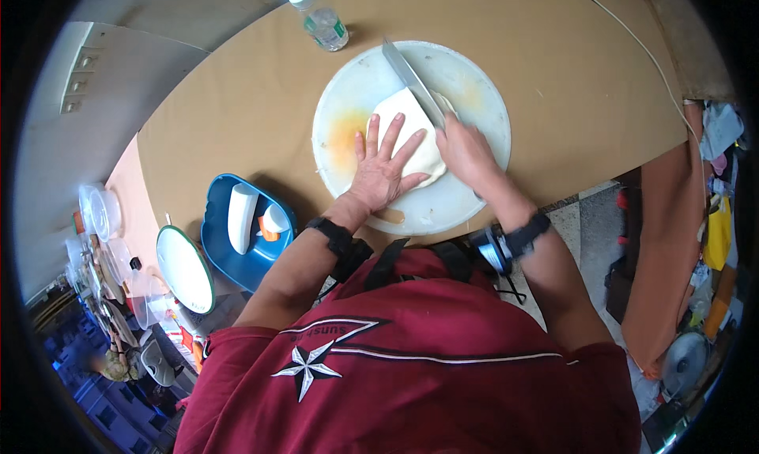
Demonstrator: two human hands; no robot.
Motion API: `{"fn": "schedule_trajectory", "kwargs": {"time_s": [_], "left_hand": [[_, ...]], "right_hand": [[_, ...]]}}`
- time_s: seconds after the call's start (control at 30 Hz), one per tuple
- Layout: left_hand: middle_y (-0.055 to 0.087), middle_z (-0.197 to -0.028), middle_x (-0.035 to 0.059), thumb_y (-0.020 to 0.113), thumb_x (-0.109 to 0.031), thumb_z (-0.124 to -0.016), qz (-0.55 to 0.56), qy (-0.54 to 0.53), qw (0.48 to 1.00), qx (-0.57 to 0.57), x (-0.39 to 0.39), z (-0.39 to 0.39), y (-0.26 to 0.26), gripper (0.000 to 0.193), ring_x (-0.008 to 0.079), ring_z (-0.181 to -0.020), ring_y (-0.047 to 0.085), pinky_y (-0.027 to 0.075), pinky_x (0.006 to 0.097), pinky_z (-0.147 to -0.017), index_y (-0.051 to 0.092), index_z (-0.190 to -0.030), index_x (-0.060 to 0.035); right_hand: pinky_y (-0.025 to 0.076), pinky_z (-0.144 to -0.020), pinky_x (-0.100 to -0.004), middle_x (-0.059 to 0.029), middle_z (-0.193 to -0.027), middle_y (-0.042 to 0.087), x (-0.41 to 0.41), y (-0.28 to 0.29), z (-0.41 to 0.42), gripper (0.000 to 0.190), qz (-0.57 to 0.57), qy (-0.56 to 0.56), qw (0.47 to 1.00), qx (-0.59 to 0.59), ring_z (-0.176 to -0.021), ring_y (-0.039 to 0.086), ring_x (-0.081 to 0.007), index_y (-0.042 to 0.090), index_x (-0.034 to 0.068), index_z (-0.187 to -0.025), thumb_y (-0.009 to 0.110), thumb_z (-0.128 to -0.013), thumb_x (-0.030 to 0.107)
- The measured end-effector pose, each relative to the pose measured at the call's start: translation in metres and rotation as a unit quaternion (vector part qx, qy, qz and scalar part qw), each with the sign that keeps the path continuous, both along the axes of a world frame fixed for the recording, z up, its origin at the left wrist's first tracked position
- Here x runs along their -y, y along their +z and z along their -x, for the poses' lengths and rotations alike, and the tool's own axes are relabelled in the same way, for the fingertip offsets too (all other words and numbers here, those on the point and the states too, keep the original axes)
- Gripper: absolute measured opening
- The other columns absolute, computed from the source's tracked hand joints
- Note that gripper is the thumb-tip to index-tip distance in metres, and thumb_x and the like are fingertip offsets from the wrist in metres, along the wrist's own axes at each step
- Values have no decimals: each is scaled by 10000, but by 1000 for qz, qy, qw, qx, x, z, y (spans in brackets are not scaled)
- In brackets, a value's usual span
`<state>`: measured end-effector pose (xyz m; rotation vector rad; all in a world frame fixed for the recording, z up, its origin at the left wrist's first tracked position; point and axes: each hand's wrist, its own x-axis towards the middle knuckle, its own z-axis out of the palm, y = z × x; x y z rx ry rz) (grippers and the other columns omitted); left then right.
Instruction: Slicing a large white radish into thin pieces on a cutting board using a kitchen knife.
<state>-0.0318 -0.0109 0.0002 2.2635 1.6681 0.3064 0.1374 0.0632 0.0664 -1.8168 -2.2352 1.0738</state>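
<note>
A round white plastic cutting board (439,217) lies before me, stained yellow on two sides. On it rests a flat, pale piece of food that looks like dough (421,152). My left hand (382,166) presses down on it with spread fingers. The cleaver (406,72) is in my right hand (465,152), its fingers wrapped around the handle. Its blade points away from me, along the right edge of the pale piece, with a narrow strip of the same stuff (445,101) showing on the blade's far side. The right hand is slightly blurred.
Left of the board stands a blue plastic basin (222,255) holding white radish pieces (242,217) and an orange piece (268,229). Beside it leans a green-rimmed white tray (184,270). A capped clear bottle (325,24) stands behind the board. A cable (646,48) crosses the table's right side.
</note>
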Motion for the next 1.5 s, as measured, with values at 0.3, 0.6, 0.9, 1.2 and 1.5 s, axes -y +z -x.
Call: {"fn": "schedule_trajectory", "kwargs": {"time_s": [0.3, 0.6, 0.9, 1.2, 1.5], "left_hand": [[109, -1517, 68, 555, -599, -780, 5, 1, 1000, -5, -3, -2, 1, 727, 434, -1371, 32, 138, 673, -1023, 282, -1411, -362], [100, -1519, 60, 551, -582, -795, 10, 7, 1000, 22, 2, -1, 0, 723, 435, -1371, 34, 125, 670, -1026, 269, -1418, -349], [123, -1510, 112, 516, -600, -811, -13, -4, 1000, 4, 0, -2, 1, 713, 455, -1361, 54, 151, 670, -1011, 305, -1415, -286], [107, -1520, 73, 535, -592, -798, 15, -1, 1000, 21, -1, -3, 5, 704, 439, -1370, 37, 111, 677, -1023, 299, -1411, -337], [100, -1516, 109, 523, -601, -806, 27, -12, 1000, 3, -2, 0, 5, 718, 451, -1366, 37, 126, 678, -1011, 287, -1421, -315]], "right_hand": [[453, -831, -477, -302, -933, 605, -45, 6, -2, 363, 26, -34, 998, -55, -926, 584, -432, 520, -38, -1115, 519, -872, 231], [443, -606, -506, -268, -709, 582, 52, 40, -61, 268, -59, -8, 998, -24, -727, 576, -449, 480, -22, -914, 536, -894, 239], [466, -592, -501, -232, -771, 609, 107, 15, -81, 212, -70, 18, 997, -9, -699, 598, -424, 479, -20, -924, 503, -913, 190], [464, -603, -505, -241, -756, 610, 98, 19, -69, 220, -53, 50, 996, 49, -689, 591, -438, 466, -33, -966, 495, -915, 179], [474, -621, -526, -243, -682, 604, 59, 26, -31, 205, -4, 60, 994, 88, -660, 607, -436, 443, -32, -965, 440, -918, 168]]}}
